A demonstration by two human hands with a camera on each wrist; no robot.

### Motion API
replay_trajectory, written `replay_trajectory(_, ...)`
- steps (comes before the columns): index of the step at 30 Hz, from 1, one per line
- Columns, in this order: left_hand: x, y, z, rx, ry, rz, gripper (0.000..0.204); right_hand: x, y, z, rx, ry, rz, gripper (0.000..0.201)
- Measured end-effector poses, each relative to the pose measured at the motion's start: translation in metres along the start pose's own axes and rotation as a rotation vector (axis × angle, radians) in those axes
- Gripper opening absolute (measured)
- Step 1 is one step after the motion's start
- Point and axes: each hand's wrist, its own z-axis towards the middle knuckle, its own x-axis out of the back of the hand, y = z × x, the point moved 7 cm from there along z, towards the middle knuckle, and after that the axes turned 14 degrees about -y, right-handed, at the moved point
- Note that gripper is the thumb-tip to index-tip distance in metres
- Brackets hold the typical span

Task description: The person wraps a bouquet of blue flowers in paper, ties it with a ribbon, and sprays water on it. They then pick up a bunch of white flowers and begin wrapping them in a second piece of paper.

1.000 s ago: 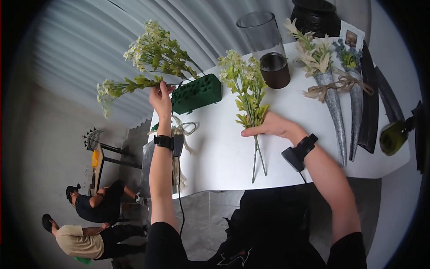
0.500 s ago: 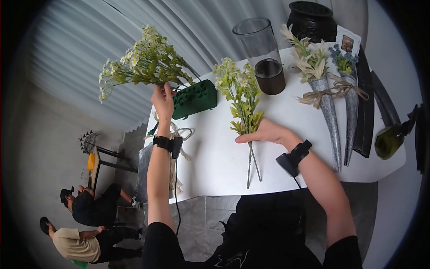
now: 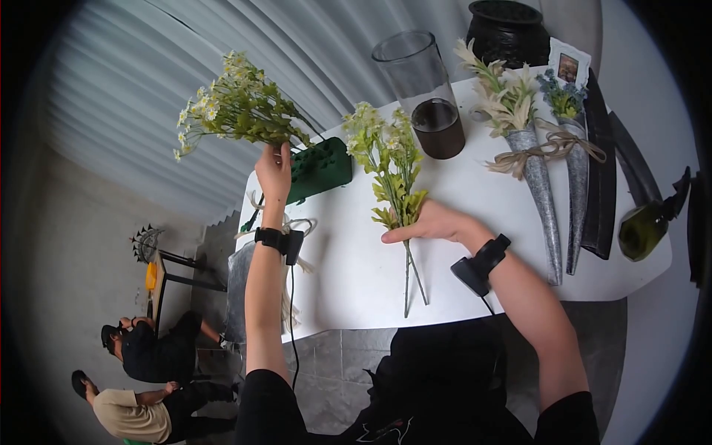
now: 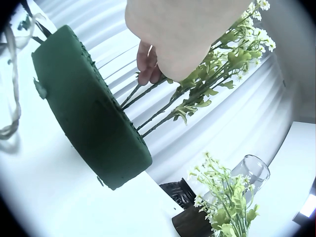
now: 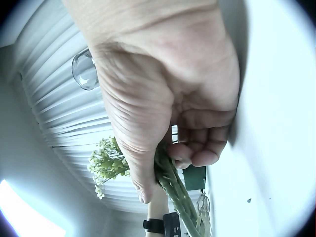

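White bench (image 3: pixel 482 215) before corrugated wall; glass vase (image 3: pixel 423 93) has a dark base. Left grip (image 3: pixel 273 170) holds flower stems (image 3: pixel 237 107) in green foam (image 3: pixel 319 167); right grip (image 3: pixel 426 222) clutches a bunch (image 3: pixel 389 163).

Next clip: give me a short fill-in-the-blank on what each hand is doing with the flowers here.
1. The left hand holds a flower bunch whose stems reach down into the green ____ block.
2. The right hand grips a second flower bunch by its ____.
3. Behind that second bunch stands a clear glass ____ with a dark base.
4. Both hands work over a ____ table.

Missing words: foam; stems; vase; white
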Motion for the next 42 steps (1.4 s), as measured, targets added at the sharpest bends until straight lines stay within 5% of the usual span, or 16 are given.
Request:
replay_trajectory(17,-0.010,-0.002,0.000,0.000,0.002,0.032,0.023,-0.003,-0.003,-0.001,-0.016,-0.019,-0.035,0.030)
replay_trajectory(23,-0.015,-0.007,-0.010,0.122,-0.064,0.164,0.025,-0.001,0.002,0.000,-0.007,0.005,0.017,0.033)
replay_trajectory(32,-0.011,0.005,-0.044,-0.002,0.086,-0.130,0.039,-0.004,-0.005,-0.002,-0.034,-0.010,-0.020,0.042)
replay_trajectory(36,-0.024,0.005,-0.066,0.072,-0.059,-0.079,0.036,-0.005,-0.004,-0.003,-0.040,-0.014,-0.032,0.031)
replay_trajectory(42,-0.066,0.031,-0.099,0.081,-0.214,-0.572,0.016,-0.006,-0.006,-0.003,-0.064,-0.013,-0.050,0.032)
